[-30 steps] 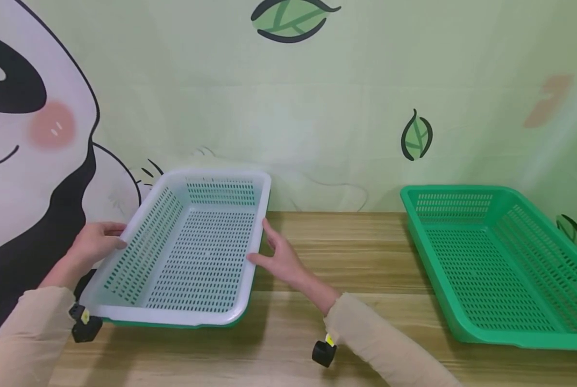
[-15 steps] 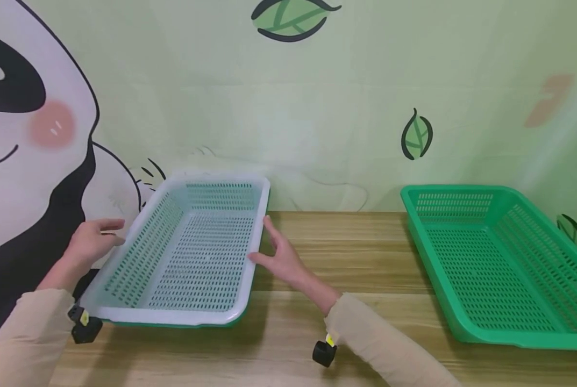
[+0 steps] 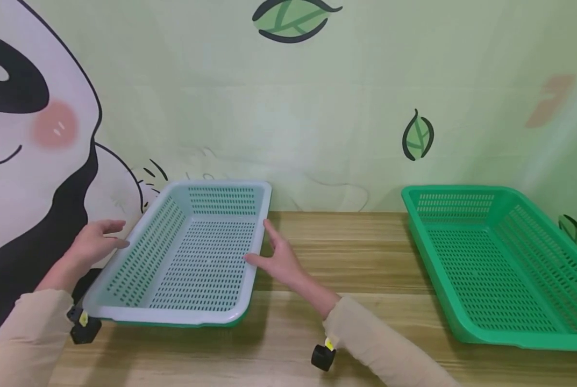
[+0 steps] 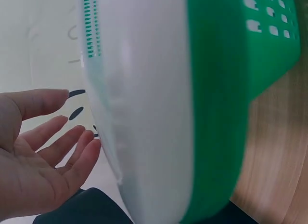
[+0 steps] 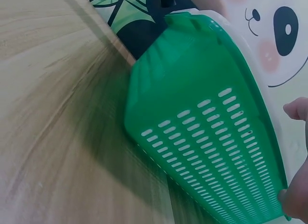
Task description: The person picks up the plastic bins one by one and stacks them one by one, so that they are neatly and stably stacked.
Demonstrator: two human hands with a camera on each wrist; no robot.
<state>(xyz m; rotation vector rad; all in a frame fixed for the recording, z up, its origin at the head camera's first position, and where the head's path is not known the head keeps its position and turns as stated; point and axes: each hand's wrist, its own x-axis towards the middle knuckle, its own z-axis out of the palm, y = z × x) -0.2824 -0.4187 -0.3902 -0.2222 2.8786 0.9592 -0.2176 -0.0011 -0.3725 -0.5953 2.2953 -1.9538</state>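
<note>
A white perforated plastic basket point(image 3: 206, 258) is sitting nested inside a green basket point(image 5: 168, 94) of matching shape, toward the left of a wood-grain worktop point(image 3: 336, 247). My left hand point(image 3: 92, 246) is hovering right by the white basket's left rim, its fingers point(image 4: 77, 166) parted, relaxed and released; whether one is touching the rim I cannot tell. My right hand point(image 3: 282, 262) is lingering at the opposite rim, also ungripping: the thumb is overlapping the white edge in the head view, and a fingertip is meeting the stack's side. Beige sleeves point(image 3: 31, 328) are covering my forearms. A second green basket point(image 3: 448, 306) is standing well apart on the right, and behind, a pale green backdrop point(image 3: 317, 107) is showing a cartoon panda point(image 3: 12, 48).
</note>
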